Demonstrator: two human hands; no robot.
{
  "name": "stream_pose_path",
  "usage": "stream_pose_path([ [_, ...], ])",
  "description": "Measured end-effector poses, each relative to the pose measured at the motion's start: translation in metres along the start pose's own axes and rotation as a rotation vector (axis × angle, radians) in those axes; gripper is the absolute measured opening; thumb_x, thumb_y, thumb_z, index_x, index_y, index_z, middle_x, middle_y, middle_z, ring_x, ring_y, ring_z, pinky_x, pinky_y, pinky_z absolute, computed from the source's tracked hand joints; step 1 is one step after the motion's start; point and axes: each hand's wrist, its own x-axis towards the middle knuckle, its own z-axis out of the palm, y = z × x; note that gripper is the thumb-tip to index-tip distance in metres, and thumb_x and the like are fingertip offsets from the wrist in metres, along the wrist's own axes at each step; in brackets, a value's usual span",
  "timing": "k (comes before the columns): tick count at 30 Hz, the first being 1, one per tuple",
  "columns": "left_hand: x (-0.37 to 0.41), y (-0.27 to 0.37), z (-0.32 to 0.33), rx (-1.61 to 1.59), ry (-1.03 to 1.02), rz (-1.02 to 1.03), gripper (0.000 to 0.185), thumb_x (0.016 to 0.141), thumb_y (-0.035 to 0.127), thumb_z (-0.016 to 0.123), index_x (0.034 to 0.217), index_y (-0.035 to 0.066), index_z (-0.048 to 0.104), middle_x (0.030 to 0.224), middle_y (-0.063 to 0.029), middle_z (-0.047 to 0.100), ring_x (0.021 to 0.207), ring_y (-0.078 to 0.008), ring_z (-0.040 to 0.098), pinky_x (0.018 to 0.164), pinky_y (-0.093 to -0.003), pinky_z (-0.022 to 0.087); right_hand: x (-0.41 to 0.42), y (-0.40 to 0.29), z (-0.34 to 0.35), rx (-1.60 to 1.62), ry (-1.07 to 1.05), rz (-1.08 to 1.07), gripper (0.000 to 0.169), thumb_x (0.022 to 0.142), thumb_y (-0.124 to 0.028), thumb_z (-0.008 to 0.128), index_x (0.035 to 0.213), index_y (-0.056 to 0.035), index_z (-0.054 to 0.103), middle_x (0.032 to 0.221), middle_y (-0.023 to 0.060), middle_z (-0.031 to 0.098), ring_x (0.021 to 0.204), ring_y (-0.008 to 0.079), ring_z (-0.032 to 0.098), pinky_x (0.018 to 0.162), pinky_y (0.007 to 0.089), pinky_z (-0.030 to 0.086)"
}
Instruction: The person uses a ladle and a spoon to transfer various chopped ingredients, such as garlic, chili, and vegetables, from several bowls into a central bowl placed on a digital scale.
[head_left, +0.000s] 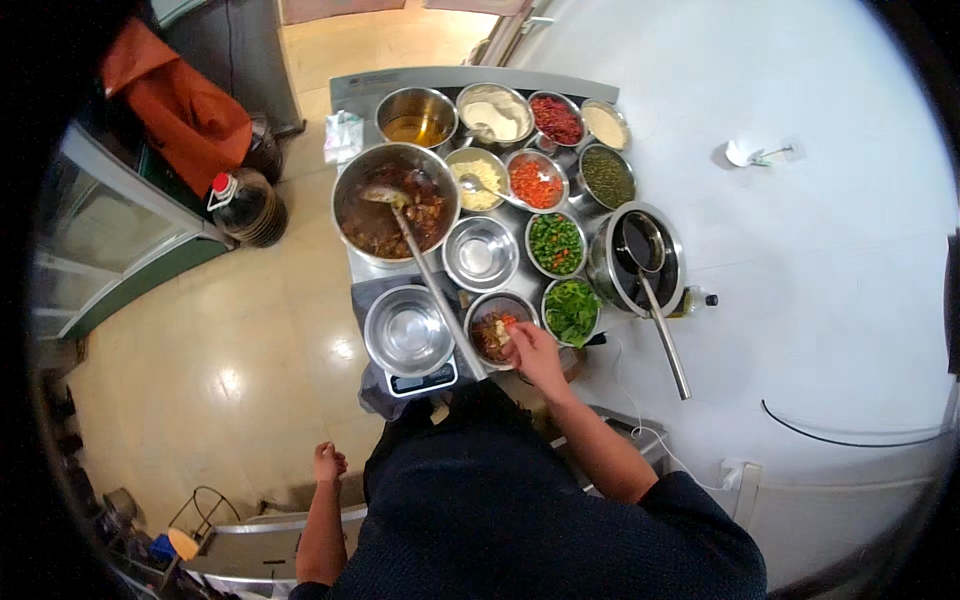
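Over a small steel bowl (486, 358) hovers my right hand (534, 352), its thumb and fingertips pinched together at the rim. Whether anything is between those fingertips is too small to tell. Inside that bowl is a brown mixture (489, 330) with pale and red bits on top. My left hand (330, 461) hangs low at my side, above the floor, with its fingers curled. A wide steel bowl (409, 330) rests on a digital kitchen scale (422, 381). The long handle (442, 300) of a ladle extends from a large pot (455, 217) of brown stew past both bowls.
Leafy greens (571, 311), chopped green peppers (556, 244), chopped red peppers (536, 180) and minced garlic (487, 172) fill nearby bowls. At right, a pot (675, 255) of dark liquid holds a ladle (664, 330). Oil (416, 131) and dry seasonings stand behind. A large bottle (251, 210) is on the floor.
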Motion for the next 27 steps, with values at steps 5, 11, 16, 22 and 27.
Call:
stream_pose_path([
  [5, -0.009, 0.006, 0.014, -0.037, 0.025, 0.063, 0.02, 0.093, 0.026, 0.049, 0.107, 0.011, 0.049, 0.065, -0.0069, 0.055, 0.048, -0.0163, 0.052, 0.041, -0.0298, 0.04, 0.058, -0.043, -0.036, 0.078, 0.172, -0.111, 0.019, 0.092, -0.018, 0.056, 0.1, -0.0012, 0.059, 0.07, 0.0061, 0.062, 0.05, 0.0092, 0.051, 0.045, 0.023, 0.039],
  [11, -0.04, 0.016, 0.044, -0.174, 0.094, 0.026, 0.022, 0.092, 0.024, 0.051, 0.108, 0.01, 0.048, 0.063, -0.0062, 0.053, 0.047, -0.0161, 0.05, 0.04, -0.0298, 0.04, 0.164, -0.124, -0.013, -0.621, 0.131, -0.752, 0.036, 0.083, -0.015, 0.062, 0.116, -0.0034, 0.055, 0.074, 0.0125, 0.063, 0.062, 0.0273, 0.062, 0.057, 0.0358, 0.048],
  [16, -0.087, 0.0, 0.061, -0.225, 0.151, 0.184, 0.026, 0.092, 0.024, 0.053, 0.113, 0.008, 0.049, 0.066, -0.0056, 0.054, 0.052, -0.0149, 0.052, 0.045, -0.0286, 0.043, 0.285, -0.19, 0.027, -1.024, -0.008, -0.684, 0.062, 0.082, -0.026, 0.062, 0.135, -0.0065, 0.038, 0.094, 0.0194, 0.066, 0.088, 0.0346, 0.064, 0.078, 0.045, 0.05],
  [22, -0.142, -0.011, 0.119, -0.35, 0.371, 0.15, 0.027, 0.093, 0.018, 0.052, 0.119, 0.009, 0.048, 0.071, -0.005, 0.057, 0.058, -0.0118, 0.054, 0.049, -0.0253, 0.043, 0.337, -0.201, 0.034, -1.288, -0.068, -0.777, 0.031, 0.085, -0.034, 0.056, 0.092, -0.006, 0.066, 0.092, 0.0184, 0.067, 0.088, 0.0363, 0.063, 0.077, 0.0472, 0.05],
  [27, -0.177, 0.044, 0.169, 0.135, 0.166, 0.379, 0.029, 0.093, 0.011, 0.051, 0.121, 0.006, 0.055, 0.072, -0.0034, 0.058, 0.061, -0.0096, 0.053, 0.056, -0.0239, 0.044, 0.387, -0.189, -0.017, -1.225, -0.099, -0.863, 0.03, 0.09, -0.03, 0.051, 0.092, -0.0042, 0.066, 0.088, 0.0225, 0.065, 0.085, 0.0374, 0.063, 0.077, 0.0463, 0.048],
])
